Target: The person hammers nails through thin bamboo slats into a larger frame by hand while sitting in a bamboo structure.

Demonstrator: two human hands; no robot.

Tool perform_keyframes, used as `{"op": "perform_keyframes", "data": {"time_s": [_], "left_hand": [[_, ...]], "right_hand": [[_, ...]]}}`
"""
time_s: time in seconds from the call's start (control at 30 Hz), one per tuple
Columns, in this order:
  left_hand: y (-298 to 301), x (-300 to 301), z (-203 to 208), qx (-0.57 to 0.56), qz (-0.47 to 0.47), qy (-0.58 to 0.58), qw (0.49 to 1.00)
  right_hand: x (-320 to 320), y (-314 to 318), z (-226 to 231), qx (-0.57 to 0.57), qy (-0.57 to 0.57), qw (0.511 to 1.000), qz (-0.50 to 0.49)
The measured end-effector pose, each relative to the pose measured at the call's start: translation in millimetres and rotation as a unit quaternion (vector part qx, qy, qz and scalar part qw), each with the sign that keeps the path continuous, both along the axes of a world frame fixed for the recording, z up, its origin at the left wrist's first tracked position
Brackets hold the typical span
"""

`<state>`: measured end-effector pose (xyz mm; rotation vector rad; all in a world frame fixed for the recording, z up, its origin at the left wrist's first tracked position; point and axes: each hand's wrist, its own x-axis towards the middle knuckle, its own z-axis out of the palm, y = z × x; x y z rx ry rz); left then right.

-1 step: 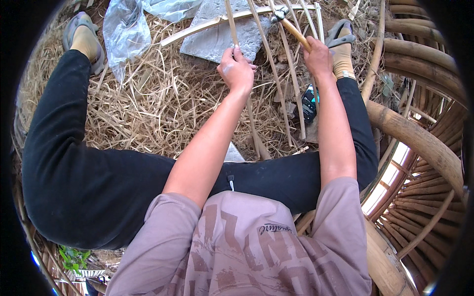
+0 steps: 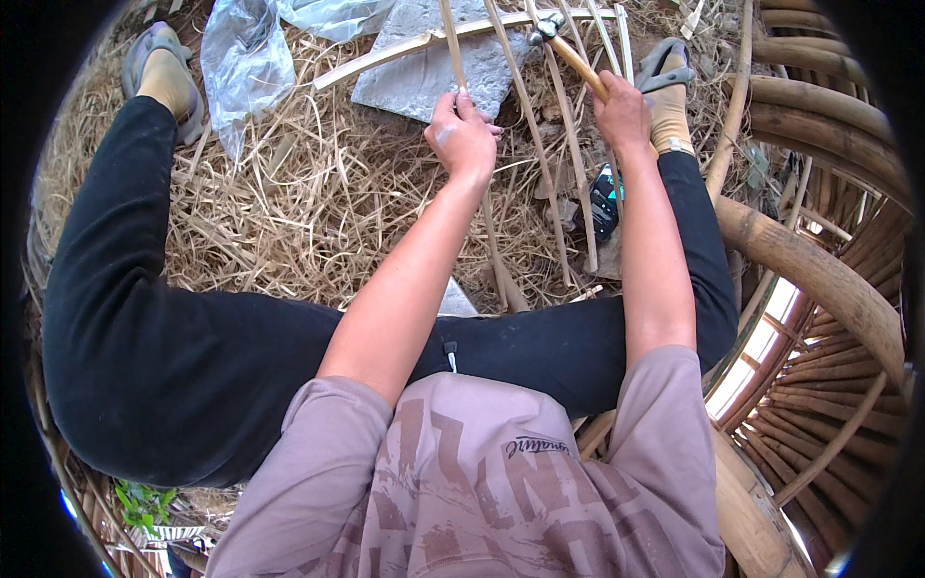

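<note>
My left hand (image 2: pixel 462 137) is closed around a thin bamboo strip (image 2: pixel 451 43), which runs on below it toward my lap. In my right hand (image 2: pixel 622 112) is a hammer (image 2: pixel 576 65), gripped by its wooden handle. The metal hammer head is at the far side, close over a curved bamboo strip (image 2: pixel 385 60) that crosses the other strips. Several more long strips, one of them a slender bamboo strip (image 2: pixel 527 108), lie side by side between my hands. Beneath their far ends is a grey stone slab (image 2: pixel 397 89). Whether the hammer head touches bamboo I cannot tell.
Dry bamboo shavings (image 2: pixel 279 212) cover the ground between my legs. Clear plastic bags (image 2: pixel 249 72) lie at the far left. A dark object with blue marks (image 2: pixel 604 204) sits beside my right forearm. Thick curved bamboo poles (image 2: pixel 819 275) stand along the right.
</note>
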<state>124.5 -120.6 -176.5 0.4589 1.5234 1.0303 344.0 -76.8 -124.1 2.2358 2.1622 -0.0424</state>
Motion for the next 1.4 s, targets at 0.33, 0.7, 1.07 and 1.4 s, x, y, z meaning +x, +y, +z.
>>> {"op": "perform_keyframes", "data": {"time_s": [0.33,0.7,1.07,1.4], "left_hand": [[-5,8,-6,0.016,0.060,-0.012,0.998],[-5,17,-7,0.013,0.064,0.008,0.998],[0,22,-7,-0.014,0.007,0.031,0.999],[11,-11,-21,-0.044,-0.071,-0.037,0.996]], "right_hand": [[-3,-7,-1,0.005,-0.004,1.000,-0.013],[-14,-2,19,0.060,-0.046,0.997,-0.009],[-114,-33,9,0.026,0.265,0.957,-0.112],[-132,-96,25,-0.007,0.329,0.926,-0.186]]}}
